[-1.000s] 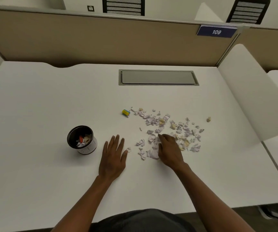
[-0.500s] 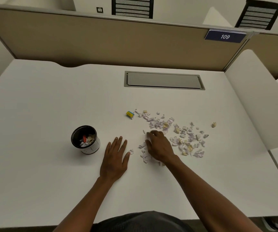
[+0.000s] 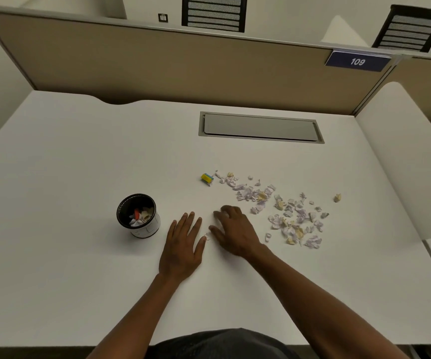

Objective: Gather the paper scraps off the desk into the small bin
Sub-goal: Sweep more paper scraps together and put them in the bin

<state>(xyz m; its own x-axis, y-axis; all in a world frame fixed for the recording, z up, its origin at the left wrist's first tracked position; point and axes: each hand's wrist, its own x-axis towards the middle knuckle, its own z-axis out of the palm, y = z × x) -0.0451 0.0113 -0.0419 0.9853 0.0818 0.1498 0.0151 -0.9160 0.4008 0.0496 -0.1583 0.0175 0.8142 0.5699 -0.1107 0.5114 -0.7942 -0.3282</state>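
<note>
1. The small bin [image 3: 138, 215] stands on the white desk [image 3: 66, 177], at about 9 o'clock from the hands. It already has a few bits in it: white paper, a yellow bit and a red bit. So a little of the job looks done.
2. Most of the paper scraps [image 3: 281, 211] lie spread on the desk, at about 2 o'clock from the right hand. That looks like the big part left to do.
3. One yellow and blue scrap [image 3: 207, 178] sits at 12 o'clock from the hands, just beside the top of the pile. One small crumpled bit [image 3: 337, 197] lies alone at 3 o'clock from the pile.
4. The left hand [image 3: 183, 244] lies flat on the desk, fingers wide, holding nothing.
5. The right hand [image 3: 235, 231] is cupped low on the desk, fingers bent. I think it is pushing scraps toward the left hand, but I cannot tell what is under it.
6. One tiny scrap [image 3: 207, 235] peeks out between the two hands.
</note>
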